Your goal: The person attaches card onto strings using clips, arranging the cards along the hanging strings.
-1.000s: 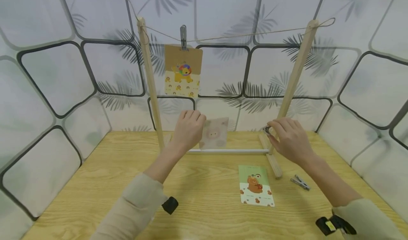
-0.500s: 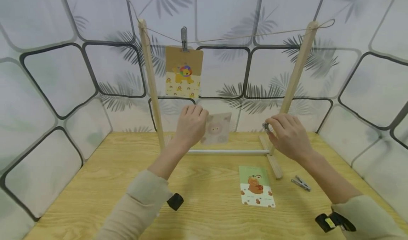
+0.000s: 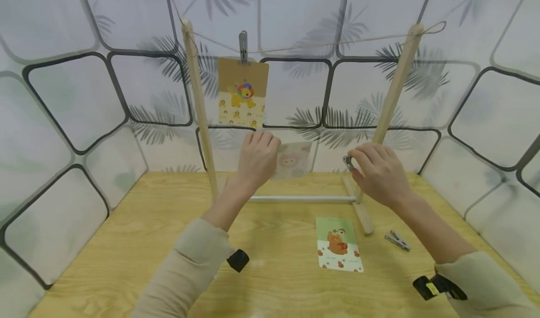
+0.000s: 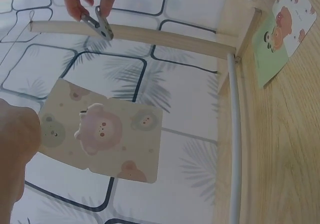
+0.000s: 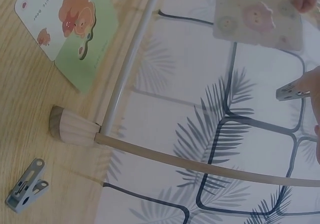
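My left hand [image 3: 259, 161] holds a pale card [image 3: 295, 160] by its left edge, raised above the table. In the left wrist view the card [image 4: 117, 149] shows a pink animal face in the middle and smaller bear faces around it. To the right, my right hand [image 3: 379, 170] pinches a metal clothes peg [image 3: 348, 161], whose jaws point toward the card, a gap apart from it. Both hands are below a string [image 3: 312, 48] tied across a wooden frame. From the string hangs a lion card [image 3: 242, 93], gripped by another metal peg [image 3: 243, 47].
A green and white bear card [image 3: 339, 245] lies on the wooden table [image 3: 270, 280], with a spare metal peg [image 3: 397, 240] to its right. Behind them stand the frame's two posts, left [image 3: 198, 107] and right [image 3: 396, 88], joined low down by a pale rod [image 3: 303, 199].
My left hand has lifted the pale card higher and a little to the right, tilting it. My right hand has risen slightly with the peg, moving a little left.
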`<control>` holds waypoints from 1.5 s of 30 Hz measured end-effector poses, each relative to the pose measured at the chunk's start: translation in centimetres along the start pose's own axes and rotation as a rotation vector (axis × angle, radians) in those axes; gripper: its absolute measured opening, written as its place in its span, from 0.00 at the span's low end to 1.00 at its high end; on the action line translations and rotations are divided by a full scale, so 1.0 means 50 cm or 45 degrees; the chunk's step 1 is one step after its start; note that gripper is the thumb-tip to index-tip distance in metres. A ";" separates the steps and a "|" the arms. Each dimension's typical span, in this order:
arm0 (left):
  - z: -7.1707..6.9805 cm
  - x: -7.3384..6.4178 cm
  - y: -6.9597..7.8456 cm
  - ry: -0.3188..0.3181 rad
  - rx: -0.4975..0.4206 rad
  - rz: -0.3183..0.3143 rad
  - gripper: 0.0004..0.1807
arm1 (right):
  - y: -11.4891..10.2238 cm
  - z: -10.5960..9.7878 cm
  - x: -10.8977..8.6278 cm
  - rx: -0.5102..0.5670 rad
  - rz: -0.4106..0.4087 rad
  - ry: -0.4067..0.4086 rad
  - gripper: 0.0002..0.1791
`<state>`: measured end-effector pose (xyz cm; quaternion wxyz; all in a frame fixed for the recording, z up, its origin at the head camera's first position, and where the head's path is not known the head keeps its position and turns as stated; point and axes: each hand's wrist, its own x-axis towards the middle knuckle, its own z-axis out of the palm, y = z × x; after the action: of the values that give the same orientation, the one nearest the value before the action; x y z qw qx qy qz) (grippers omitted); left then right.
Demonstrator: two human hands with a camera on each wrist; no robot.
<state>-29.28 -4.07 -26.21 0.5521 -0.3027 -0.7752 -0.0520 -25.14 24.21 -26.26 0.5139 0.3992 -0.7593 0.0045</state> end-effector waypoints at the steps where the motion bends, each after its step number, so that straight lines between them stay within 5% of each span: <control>1: -0.001 0.002 0.001 -0.003 0.004 -0.001 0.09 | 0.000 0.001 0.001 -0.002 -0.003 0.006 0.18; 17: -0.009 0.033 0.010 0.026 0.041 0.013 0.08 | -0.004 0.010 0.037 -0.025 0.022 0.124 0.21; 45: -0.016 0.088 0.015 0.041 0.066 0.031 0.09 | -0.003 0.005 0.079 -0.055 0.007 0.182 0.19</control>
<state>-29.16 -1.96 -22.19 0.5728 -0.2967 -0.7635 -0.0301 -25.83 21.64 -23.34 0.5755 0.3845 -0.7216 0.0180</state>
